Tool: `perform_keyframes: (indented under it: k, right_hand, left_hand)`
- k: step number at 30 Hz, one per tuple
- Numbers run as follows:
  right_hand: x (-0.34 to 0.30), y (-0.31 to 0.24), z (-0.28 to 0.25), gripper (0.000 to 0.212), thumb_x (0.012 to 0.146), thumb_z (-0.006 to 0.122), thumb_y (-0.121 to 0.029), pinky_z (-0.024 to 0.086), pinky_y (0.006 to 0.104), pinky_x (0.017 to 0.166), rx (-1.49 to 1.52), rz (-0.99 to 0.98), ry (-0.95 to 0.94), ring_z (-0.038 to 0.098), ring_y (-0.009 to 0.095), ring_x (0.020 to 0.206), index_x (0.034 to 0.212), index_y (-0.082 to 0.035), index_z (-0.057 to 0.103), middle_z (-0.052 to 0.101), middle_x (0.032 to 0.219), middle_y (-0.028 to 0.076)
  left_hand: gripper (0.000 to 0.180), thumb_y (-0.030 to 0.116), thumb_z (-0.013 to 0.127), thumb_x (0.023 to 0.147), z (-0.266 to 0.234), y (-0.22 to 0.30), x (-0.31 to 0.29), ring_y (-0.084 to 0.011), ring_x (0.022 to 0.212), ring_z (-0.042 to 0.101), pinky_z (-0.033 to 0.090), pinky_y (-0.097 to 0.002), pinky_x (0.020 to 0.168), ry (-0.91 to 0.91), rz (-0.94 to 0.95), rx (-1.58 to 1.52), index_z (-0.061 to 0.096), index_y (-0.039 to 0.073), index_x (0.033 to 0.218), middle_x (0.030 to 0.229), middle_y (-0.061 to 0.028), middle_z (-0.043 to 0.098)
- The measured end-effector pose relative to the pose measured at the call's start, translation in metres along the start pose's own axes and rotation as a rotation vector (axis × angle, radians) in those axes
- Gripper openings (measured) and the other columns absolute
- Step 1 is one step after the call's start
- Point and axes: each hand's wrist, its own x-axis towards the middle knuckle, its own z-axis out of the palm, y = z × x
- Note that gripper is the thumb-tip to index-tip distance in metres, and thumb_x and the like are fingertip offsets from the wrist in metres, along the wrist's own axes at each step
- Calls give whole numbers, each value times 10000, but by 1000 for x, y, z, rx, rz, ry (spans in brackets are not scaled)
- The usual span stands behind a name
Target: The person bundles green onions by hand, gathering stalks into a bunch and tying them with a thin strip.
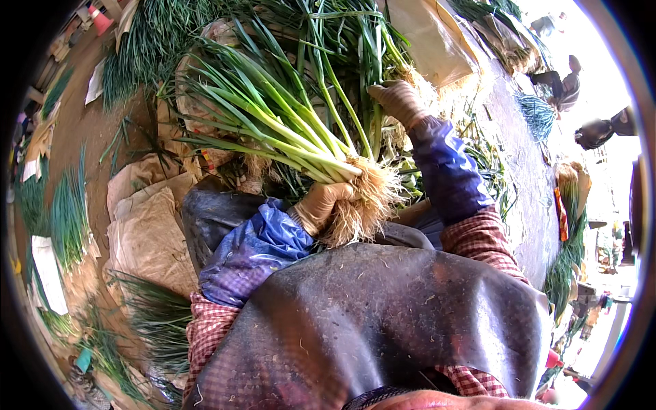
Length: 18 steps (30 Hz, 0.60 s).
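Observation:
My left hand [322,205], in a tan glove, is closed round a bunch of green onions [301,130] just behind their roots. The pale, stringy roots [365,201] hang beside its fingers, and the green leaves fan out up and to the left. My right hand [402,102], gloved as well, reaches forward into a heap of more green onions [348,48]. Its fingers are bent round stalks at the heap's right side, though the fingertips are partly hidden.
A dark, soiled apron [383,307] covers my lap. Tan sacks [154,225] lie on the ground at left, and another pale sack [434,41] is beyond my right hand. More onion bundles [68,212] lie at far left. An orange cone [100,20] stands at upper left.

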Motion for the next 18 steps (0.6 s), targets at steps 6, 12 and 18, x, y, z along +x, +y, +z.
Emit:
perform_keyframes:
  k: [6, 12, 18]
  right_hand:
    - [-60, -6, -19, 204, 915, 625, -212, 506, 275, 533, 335, -91, 259, 628, 125, 658, 946, -20, 689, 668, 737, 49]
    - [-143, -33, -37, 148, 923, 617, -139, 475, 240, 503, 749, -427, 292, 596, 100, 577, 946, -7, 679, 662, 722, 48]
    - [-172, -26, -62, 340, 948, 579, -342, 395, 222, 427, 1070, -439, 699, 539, 89, 502, 955, -17, 676, 645, 697, 45]
  left_hand:
    - [439, 14, 579, 730, -13, -7, 3, -240, 982, 615, 547, -383, 881, -31, -3, -125, 547, 16, 1167, 1079, -115, 591]
    - [476, 27, 584, 732, -8, -3, 4, -240, 1004, 613, 542, -360, 896, -40, 12, -159, 518, 26, 1203, 1093, -108, 590]
    - [424, -24, 521, 738, -11, -5, 13, -232, 940, 632, 547, -345, 881, 55, -71, -344, 533, -13, 1162, 1038, -106, 612]
